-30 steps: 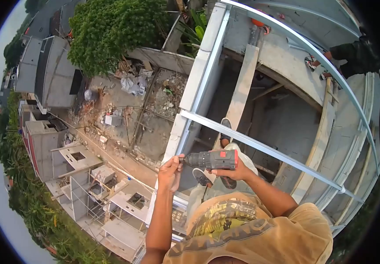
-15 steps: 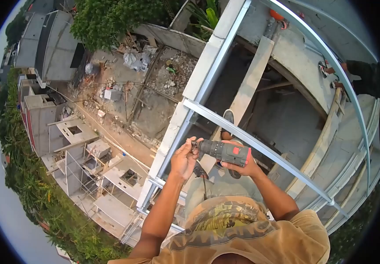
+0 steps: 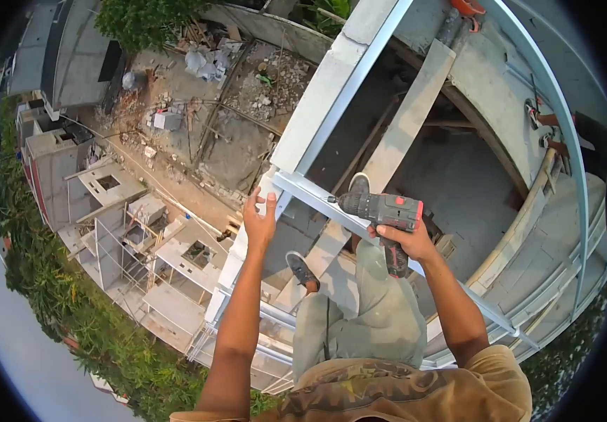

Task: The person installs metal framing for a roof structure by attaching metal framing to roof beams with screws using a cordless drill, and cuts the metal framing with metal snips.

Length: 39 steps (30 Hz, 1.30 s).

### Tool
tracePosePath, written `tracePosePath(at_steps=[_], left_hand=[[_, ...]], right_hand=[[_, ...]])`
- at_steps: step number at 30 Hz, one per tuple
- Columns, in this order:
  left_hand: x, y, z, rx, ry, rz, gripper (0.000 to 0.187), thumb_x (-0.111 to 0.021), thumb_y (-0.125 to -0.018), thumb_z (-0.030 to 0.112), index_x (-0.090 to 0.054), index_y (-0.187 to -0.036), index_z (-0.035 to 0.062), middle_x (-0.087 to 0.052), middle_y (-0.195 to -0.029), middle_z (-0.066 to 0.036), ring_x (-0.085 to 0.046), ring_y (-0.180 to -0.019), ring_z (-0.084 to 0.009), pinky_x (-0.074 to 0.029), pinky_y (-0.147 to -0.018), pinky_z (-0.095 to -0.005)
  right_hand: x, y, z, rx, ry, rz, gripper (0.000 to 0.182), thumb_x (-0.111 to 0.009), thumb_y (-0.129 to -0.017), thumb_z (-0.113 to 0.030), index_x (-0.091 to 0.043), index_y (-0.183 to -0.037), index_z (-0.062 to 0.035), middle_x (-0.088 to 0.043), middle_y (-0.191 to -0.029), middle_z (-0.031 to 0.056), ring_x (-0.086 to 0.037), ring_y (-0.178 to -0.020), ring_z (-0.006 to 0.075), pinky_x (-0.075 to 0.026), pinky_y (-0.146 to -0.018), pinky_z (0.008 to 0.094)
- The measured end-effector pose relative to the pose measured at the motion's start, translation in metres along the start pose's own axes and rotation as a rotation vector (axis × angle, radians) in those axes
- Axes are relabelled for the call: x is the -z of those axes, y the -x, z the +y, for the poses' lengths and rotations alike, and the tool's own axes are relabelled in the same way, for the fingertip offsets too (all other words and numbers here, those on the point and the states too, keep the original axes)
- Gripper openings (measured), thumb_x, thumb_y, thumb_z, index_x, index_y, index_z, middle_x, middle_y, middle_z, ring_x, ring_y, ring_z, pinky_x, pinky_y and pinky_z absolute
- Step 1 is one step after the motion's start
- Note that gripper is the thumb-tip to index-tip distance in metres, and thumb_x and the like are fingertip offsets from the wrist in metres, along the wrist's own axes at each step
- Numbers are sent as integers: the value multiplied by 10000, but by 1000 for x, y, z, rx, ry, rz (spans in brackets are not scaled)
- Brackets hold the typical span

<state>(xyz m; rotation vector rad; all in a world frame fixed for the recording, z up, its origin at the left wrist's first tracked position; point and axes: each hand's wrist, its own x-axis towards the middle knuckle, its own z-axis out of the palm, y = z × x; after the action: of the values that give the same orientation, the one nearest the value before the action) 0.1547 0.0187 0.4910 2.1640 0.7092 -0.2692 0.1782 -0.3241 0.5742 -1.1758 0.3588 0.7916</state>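
A dark grey cordless drill with red accents is held by its pistol grip in my right hand. A short bit sticks out of its chuck, pointing left, above a galvanized steel channel. My left hand is raised beside the wall's edge, near the channel's left end. Its thumb and fingers are apart, and I see nothing held in it. Where the channel meets the long steel rail, a corner joint lies just past my left fingertips.
My shoe is by a narrow plank spanning a deep opening. A concrete wall top borders a long drop to a rubble-strewn yard. At right, another person's legs stand near a curved steel rail.
My left hand has let go of the drill's chuck and moved left with its fingers spread. The drill has shifted right and up, its grip now visible in my right hand.
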Motion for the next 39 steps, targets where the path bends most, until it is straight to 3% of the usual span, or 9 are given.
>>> tracePosePath(at_steps=[2,8,9,13,17,20,22,25,39], left_hand=[[-40,-55,-44,-275,-315,137,794,-662,-856,597,-551,-1340,-23,-511,-1072,-194,-459,-1054,-352,-357,-976,-477],[-101,-111,-105,-397,-546,77,747,-677,-812,576,-568,-1227,-35,-474,-1136,-221,-433,-1054,-380,-325,-949,-514],[-103,-115,-113,-450,-465,120,723,-689,-766,627,-609,-1067,-26,-476,-1044,-207,-435,-989,-368,-342,-889,-466],[-111,-127,-128,-558,-319,200,683,-659,-748,629,-589,-952,-20,-480,-947,-173,-450,-889,-339,-364,-792,-466],[-119,-128,-133,-547,-213,267,708,-629,-758,664,-585,-925,-22,-476,-930,-169,-452,-874,-328,-357,-787,-444],[-118,-125,-133,-503,-245,248,726,-607,-767,681,-579,-941,-22,-475,-920,-163,-446,-865,-320,-353,-777,-440],[-122,-130,-131,-509,-208,264,736,-598,-768,687,-570,-968,-22,-471,-921,-157,-442,-858,-313,-350,-768,-435],[-123,-127,-127,-478,-150,270,754,-592,-766,690,-547,-1027,-16,-466,-923,-146,-435,-848,-298,-345,-756,-424],[-128,-125,-138,-442,-87,235,740,-618,-751,640,-508,-1099,-3,-447,-950,-153,-428,-880,-293,-338,-770,-426]], right_hand=[[25,-50,5,-84,20,10,486,-753,-844,-93,-549,-1277,-11,-703,-933,86,-679,-841,155,-549,-708,315],[69,-174,51,-223,24,-220,398,-768,-833,-102,-574,-1174,-37,-693,-899,73,-657,-769,135,-540,-665,293],[74,-191,59,-270,69,-253,478,-799,-811,-137,-569,-1218,-40,-696,-937,78,-662,-848,153,-543,-747,315],[73,-235,75,-345,210,-287,613,-861,-743,-204,-578,-1258,-30,-682,-1074,76,-611,-1037,183,-478,-941,327],[79,-256,91,-480,260,-347,581,-862,-738,-196,-599,-1229,-30,-682,-1076,78,-608,-1026,172,-474,-941,324],[77,-267,98,-344,297,-391,534,-852,-752,-195,-612,-1200,-34,-694,-1005,72,-631,-936,153,-519,-825,312],[75,-276,92,-565,210,-445,508,-842,-764,-186,-610,-1190,-37,-697,-928,65,-640,-818,135,-530,-672,289],[76,-284,101,-572,211,-453,517,-834,-772,-175,-589,-1207,-40,-692,-871,58,-635,-735,124,-513,-578,274],[73,-311,96,-514,386,-517,584,-855,-706,-149,-589,-1211,-23,-682,-1055,77,-621,-945,151,-508,-861,314]])
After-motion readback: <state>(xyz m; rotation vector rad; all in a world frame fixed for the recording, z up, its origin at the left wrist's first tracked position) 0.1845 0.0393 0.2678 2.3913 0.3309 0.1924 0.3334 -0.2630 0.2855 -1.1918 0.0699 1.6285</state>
